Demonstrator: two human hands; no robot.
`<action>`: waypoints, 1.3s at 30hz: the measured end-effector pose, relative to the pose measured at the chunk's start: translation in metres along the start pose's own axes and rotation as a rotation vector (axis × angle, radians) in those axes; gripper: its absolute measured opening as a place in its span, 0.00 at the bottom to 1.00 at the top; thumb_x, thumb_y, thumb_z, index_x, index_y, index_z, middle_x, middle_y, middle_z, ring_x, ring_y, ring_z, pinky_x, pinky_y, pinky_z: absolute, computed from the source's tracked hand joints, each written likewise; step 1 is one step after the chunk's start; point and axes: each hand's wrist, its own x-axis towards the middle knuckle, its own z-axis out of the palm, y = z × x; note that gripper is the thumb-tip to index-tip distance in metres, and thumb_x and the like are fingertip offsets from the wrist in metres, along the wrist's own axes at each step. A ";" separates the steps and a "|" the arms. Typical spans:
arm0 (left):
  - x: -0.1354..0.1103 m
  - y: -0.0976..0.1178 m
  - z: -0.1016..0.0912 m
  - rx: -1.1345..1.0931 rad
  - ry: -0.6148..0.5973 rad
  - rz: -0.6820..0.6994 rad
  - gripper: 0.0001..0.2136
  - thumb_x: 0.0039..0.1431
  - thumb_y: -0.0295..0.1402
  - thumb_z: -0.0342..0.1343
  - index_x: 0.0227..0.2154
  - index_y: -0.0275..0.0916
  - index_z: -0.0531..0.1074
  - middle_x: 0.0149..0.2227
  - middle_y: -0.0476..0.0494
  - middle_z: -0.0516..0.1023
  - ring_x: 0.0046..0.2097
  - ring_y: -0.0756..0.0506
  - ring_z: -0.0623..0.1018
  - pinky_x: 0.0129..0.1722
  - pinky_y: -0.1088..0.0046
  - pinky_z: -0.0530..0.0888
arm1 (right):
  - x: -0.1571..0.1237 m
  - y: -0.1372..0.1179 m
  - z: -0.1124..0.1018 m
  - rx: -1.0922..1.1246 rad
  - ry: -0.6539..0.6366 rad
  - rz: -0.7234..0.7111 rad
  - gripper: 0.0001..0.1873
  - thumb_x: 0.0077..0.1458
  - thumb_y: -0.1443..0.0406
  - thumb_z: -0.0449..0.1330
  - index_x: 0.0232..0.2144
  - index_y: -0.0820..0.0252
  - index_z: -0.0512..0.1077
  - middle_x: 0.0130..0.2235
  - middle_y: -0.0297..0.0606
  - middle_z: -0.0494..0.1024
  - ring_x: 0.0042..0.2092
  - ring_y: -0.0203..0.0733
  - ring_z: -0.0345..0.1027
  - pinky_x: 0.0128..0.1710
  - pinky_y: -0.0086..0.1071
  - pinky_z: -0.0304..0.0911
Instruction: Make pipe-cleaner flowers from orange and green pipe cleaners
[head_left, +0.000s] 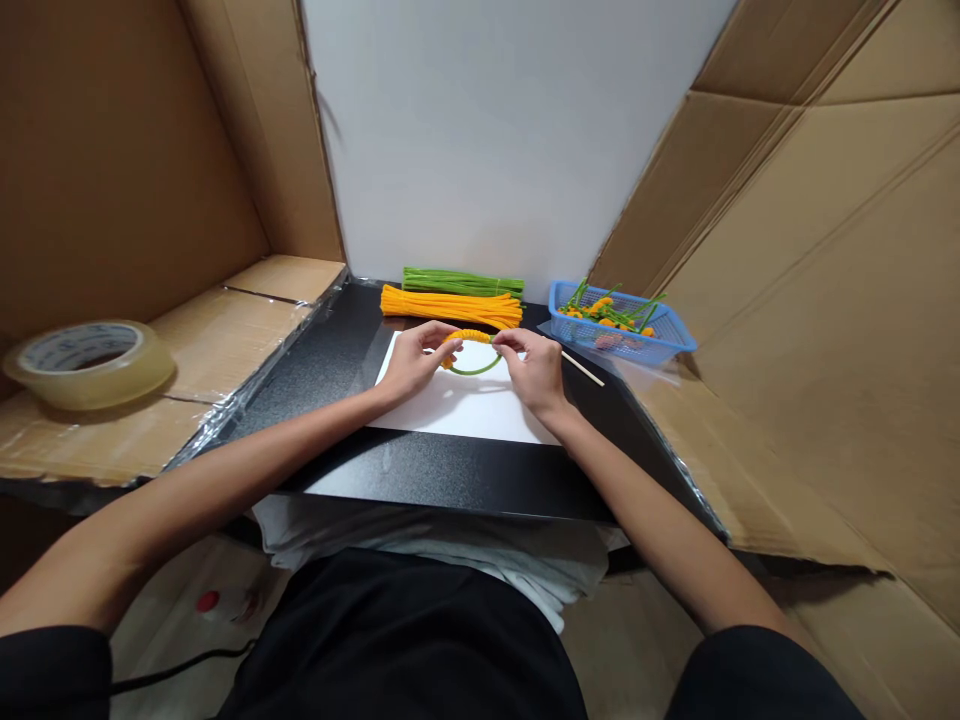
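Observation:
Between my hands, above a white sheet of paper (457, 410), is a ring of pipe cleaner (478, 372). Its lower arc is bare green, and a tightly coiled orange pipe cleaner (471, 335) covers much of the upper arc. My left hand (416, 360) pinches the orange coiled part at the ring's left side. With thumb and fingers together, my right hand (534, 368) grips the ring's upper right, where a bit of green shows beside the orange. The exact contact of the fingertips is partly hidden.
Behind the paper lie an orange pipe cleaner bundle (450, 305) and a green bundle (461, 281). A blue basket (652, 348) at the right holds orange and green pieces. Near my right hand rests a thin pale stick (583, 368). A tape roll (90, 365) sits on cardboard at the left.

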 end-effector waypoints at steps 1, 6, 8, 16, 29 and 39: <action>0.000 0.000 0.000 0.010 -0.007 0.009 0.26 0.53 0.52 0.66 0.42 0.33 0.78 0.36 0.38 0.83 0.34 0.45 0.82 0.36 0.71 0.78 | 0.000 0.000 0.000 -0.018 -0.009 -0.031 0.07 0.55 0.68 0.59 0.30 0.56 0.79 0.34 0.39 0.83 0.35 0.45 0.76 0.41 0.37 0.69; -0.002 0.001 0.000 0.074 -0.027 0.047 0.23 0.54 0.51 0.65 0.41 0.34 0.79 0.34 0.41 0.82 0.33 0.47 0.81 0.35 0.72 0.77 | 0.000 0.001 0.000 -0.082 -0.052 -0.086 0.09 0.58 0.69 0.57 0.30 0.56 0.77 0.35 0.38 0.83 0.36 0.44 0.74 0.41 0.37 0.68; -0.002 0.002 -0.001 0.108 -0.031 0.061 0.22 0.55 0.51 0.65 0.41 0.35 0.79 0.34 0.41 0.82 0.33 0.47 0.81 0.35 0.72 0.77 | 0.000 0.001 0.001 -0.089 -0.049 -0.087 0.09 0.57 0.70 0.57 0.30 0.56 0.77 0.35 0.38 0.82 0.36 0.44 0.74 0.41 0.36 0.67; -0.002 0.002 -0.003 0.274 -0.117 0.159 0.18 0.62 0.46 0.60 0.46 0.36 0.78 0.35 0.43 0.82 0.33 0.48 0.80 0.32 0.76 0.76 | 0.001 0.002 0.002 -0.007 0.007 -0.011 0.05 0.56 0.68 0.60 0.31 0.57 0.76 0.33 0.37 0.82 0.35 0.43 0.75 0.40 0.36 0.69; -0.001 0.000 -0.002 0.235 0.044 0.185 0.18 0.61 0.47 0.61 0.44 0.36 0.79 0.34 0.43 0.84 0.32 0.49 0.81 0.28 0.77 0.77 | -0.003 0.004 0.016 0.315 -0.008 0.244 0.10 0.48 0.60 0.68 0.31 0.59 0.75 0.31 0.38 0.82 0.31 0.42 0.77 0.35 0.36 0.74; 0.001 -0.001 -0.003 0.226 -0.058 0.217 0.18 0.64 0.47 0.58 0.45 0.36 0.78 0.40 0.41 0.84 0.39 0.47 0.83 0.35 0.75 0.81 | 0.002 0.004 0.000 0.014 0.041 -0.018 0.06 0.56 0.68 0.61 0.33 0.61 0.80 0.35 0.42 0.84 0.34 0.43 0.77 0.39 0.37 0.72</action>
